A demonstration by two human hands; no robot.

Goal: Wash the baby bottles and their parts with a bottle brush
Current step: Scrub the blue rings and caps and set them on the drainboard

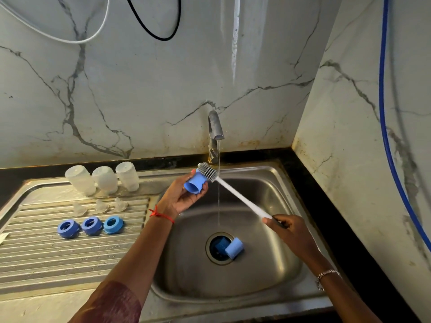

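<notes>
The pale blue plastic cup-shaped bottle cap (194,184) is over the back left part of the stainless steel sink basin (268,271), just left of the thin stream of water (218,201) that falls from the grey metal tap (215,130). The left hand (178,198) grasps it, fingers curled round its side, open mouth tilted down and to the left. The bottle brush (242,199), with a white handle and a grey bristle head, lies with its head against the cap's upper end. The right hand (290,231) grips the handle's lower end.

A second pale blue cap (235,248) lies on its side at the right rim of the drain, beside a darker blue piece (220,245) in the drain hole.

On the ribbed steel drainboard (70,259), along its back edge, three translucent bottles (105,179) stand mouth down. In front of them sit three clear teats (102,206), then three blue screw rings (92,226) in a row.
</notes>
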